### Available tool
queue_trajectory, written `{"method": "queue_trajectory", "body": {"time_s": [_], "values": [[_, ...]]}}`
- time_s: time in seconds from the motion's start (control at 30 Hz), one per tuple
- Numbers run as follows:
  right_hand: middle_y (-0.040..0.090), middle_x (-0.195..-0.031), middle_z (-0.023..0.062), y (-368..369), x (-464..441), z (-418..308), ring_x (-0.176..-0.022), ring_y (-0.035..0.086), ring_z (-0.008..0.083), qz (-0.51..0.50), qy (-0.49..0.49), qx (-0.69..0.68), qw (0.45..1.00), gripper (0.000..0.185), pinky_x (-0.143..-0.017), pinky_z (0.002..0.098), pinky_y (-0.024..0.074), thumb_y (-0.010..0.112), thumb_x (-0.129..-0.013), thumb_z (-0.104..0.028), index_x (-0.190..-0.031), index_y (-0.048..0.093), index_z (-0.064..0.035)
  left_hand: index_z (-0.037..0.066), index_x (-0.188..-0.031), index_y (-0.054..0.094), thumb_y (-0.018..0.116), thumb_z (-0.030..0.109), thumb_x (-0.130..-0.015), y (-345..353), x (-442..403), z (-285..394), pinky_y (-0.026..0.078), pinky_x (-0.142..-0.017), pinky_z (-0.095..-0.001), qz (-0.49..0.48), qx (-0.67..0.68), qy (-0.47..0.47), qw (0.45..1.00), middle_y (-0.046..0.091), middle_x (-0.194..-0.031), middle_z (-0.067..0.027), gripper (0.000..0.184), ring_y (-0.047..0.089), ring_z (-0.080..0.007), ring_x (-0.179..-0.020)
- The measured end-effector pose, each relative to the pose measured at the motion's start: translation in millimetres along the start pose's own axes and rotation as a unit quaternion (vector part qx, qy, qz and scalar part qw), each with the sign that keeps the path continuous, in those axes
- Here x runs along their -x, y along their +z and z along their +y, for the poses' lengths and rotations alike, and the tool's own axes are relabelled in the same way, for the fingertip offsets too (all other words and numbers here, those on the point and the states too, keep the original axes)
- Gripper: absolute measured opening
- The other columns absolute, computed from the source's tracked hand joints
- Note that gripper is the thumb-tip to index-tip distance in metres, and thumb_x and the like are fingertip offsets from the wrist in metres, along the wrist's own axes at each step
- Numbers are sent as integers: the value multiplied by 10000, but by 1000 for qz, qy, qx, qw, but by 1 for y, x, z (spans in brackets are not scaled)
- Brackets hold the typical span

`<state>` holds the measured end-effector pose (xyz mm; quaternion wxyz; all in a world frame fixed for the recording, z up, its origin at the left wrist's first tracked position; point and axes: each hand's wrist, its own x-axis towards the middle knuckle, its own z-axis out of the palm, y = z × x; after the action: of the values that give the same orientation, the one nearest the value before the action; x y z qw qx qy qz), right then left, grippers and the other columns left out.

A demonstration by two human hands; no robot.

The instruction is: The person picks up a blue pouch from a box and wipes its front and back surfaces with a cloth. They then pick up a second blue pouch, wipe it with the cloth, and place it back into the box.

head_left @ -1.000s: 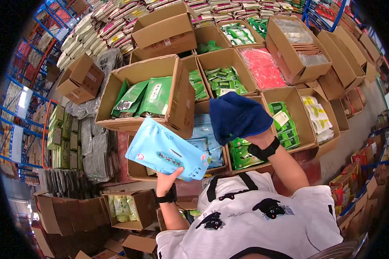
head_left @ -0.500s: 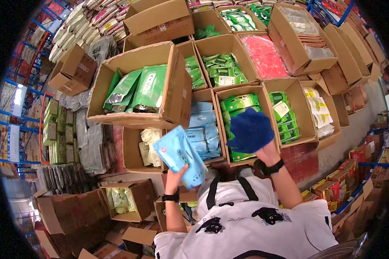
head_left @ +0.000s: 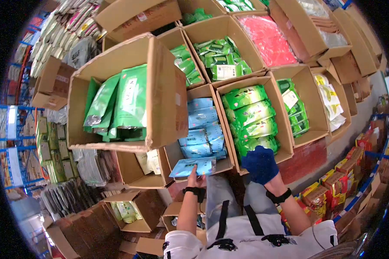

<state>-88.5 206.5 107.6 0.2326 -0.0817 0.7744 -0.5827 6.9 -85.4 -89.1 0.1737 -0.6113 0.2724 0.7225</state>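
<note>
My left hand [head_left: 196, 180] grips a light blue pouch [head_left: 190, 167] by its near edge, with the thumb on top. The pouch lies nearly flat above the front of an open carton [head_left: 173, 151] of similar blue pouches [head_left: 201, 125]. My right hand [head_left: 262, 165] wears a dark blue glove, its fingers curled; anything inside them is hidden. It is at the front edge of a carton [head_left: 285, 159] holding green packs [head_left: 251, 113].
A raised carton [head_left: 168, 95] of green pouches [head_left: 132, 97] stands at left. Behind are cartons with green packets [head_left: 222, 56] and pink packs [head_left: 270, 41]. White packs [head_left: 330, 101] fill a carton at right. Red-yellow packages [head_left: 317, 194] line the right side.
My left hand has lowered the blue pouch from upright to nearly flat over the blue-pouch carton. My right hand has drawn back from above the green packs, and its fingers have curled.
</note>
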Motion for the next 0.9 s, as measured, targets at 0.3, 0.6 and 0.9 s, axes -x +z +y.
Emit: {"method": "queue_trajectory", "body": {"time_s": [0.3, 0.6, 0.9], "values": [[471, -577, 6, 101, -38, 123, -607, 503, 240, 116, -172, 273, 939, 63, -503, 364, 359, 633, -577, -184, -610, 580, -193, 100, -1180, 469, 666, 239, -795, -17, -165, 17, 382, -934, -496, 11, 111, -28, 993, 451, -1254, -78, 454, 433, -282, -1145], [502, -597, 13, 125, -54, 161, -589, 498, 224, 115, -135, 219, 960, 46, -466, 368, 345, 612, -601, -210, -646, 613, -202, 38, -1038, 495, 514, 236, -842, -62, -221, 24, 450, -750, -367, -29, -91, 25, 995, 569, -977, -94, 279, 561, -247, -918], [531, -678, 1, 85, -63, 144, -658, 510, 224, 26, 10, 309, 950, 117, -522, 374, 360, 567, -647, -202, -753, 618, -203, -22, -977, 547, 578, 100, -773, 79, -294, 84, 450, -782, -345, 11, -502, 480, 719, 581, -951, -153, 241, 572, -267, -853]]}}
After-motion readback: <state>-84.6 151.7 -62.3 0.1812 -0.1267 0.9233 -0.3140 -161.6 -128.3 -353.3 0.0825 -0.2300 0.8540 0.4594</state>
